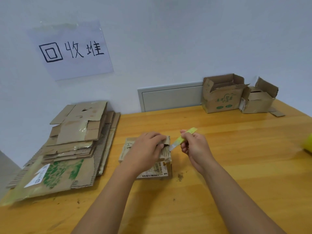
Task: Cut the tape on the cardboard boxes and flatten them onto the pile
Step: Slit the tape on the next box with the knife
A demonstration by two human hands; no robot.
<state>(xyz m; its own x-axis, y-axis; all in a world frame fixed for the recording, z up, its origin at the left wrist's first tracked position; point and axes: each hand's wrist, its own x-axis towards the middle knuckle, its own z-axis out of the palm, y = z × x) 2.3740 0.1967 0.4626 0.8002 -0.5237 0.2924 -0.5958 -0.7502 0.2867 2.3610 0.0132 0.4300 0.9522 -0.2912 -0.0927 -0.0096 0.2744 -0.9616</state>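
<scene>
The person is in the cutting step on a small cardboard box (162, 168) that sits on the wooden table (219, 174) in front of them, just to the right of the pile of flattened cardboard (67, 149).

The left hand (145, 149) lies on top of the box with its fingers curled over the far right flap, gripping it and holding the box steady. The right hand (195, 146) is closed around a yellow-green utility knife (184, 137), with the short blade pointing down and left, its tip at the upper right edge of the box beside the left fingertips. Whether the blade has entered the tape cannot be told from this view.

Two more boxes wait at the far right of the table, one printed in green (221, 97) and a plain one (258, 102) touching it, both with their top flaps up.

The next move seems to call for drawing the blade along the taped seam while the left hand keeps the box from sliding, with its fingers kept out of the blade's path. After that the box can be pressed flat and carried left onto the pile.
</scene>
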